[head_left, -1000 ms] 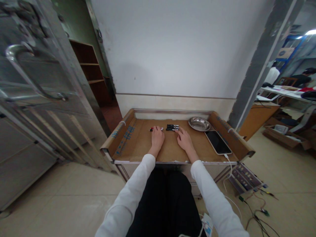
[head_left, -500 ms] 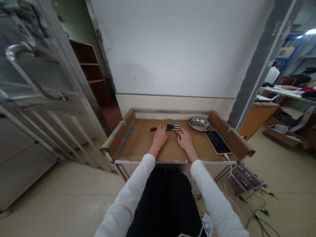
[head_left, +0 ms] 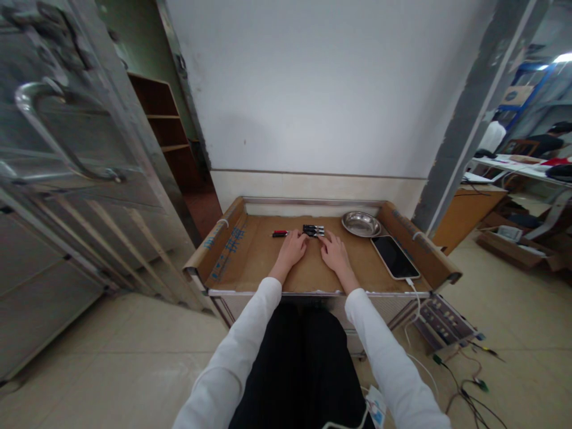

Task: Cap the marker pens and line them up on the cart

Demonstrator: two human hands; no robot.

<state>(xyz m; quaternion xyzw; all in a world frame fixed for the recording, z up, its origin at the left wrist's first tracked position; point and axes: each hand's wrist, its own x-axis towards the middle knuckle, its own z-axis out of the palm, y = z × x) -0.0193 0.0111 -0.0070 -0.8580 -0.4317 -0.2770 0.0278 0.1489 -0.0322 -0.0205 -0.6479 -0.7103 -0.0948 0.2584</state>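
Note:
On the cardboard-lined tray, a close row of black pens with silvery ends point(head_left: 313, 229) lies between my two hands. My left hand point(head_left: 292, 249) rests palm down at the left end of this row, its fingers stretched forward and its thumb side by the nearest pen. Partly behind that hand, a red pen and a black pen point(head_left: 280, 233) stick out to the left. My right hand point(head_left: 335, 252) reaches in from the other side with fingers apart, the fingertips at the right end of the nearest pen. Neither hand visibly lifts anything; exact finger contact is too small to make out.
A shiny metal bowl point(head_left: 360, 224) stands at the tray's back right. In front of it lies a phone point(head_left: 395, 257) with a white cable point(head_left: 416, 298) hanging over the front edge. Raised cardboard sides point(head_left: 218, 238) bound the tray, and a wall point(head_left: 313, 89) rises behind it.
My left hand has shifted slightly right, from over the red and black pens toward the row's left end. My right hand has hardly moved.

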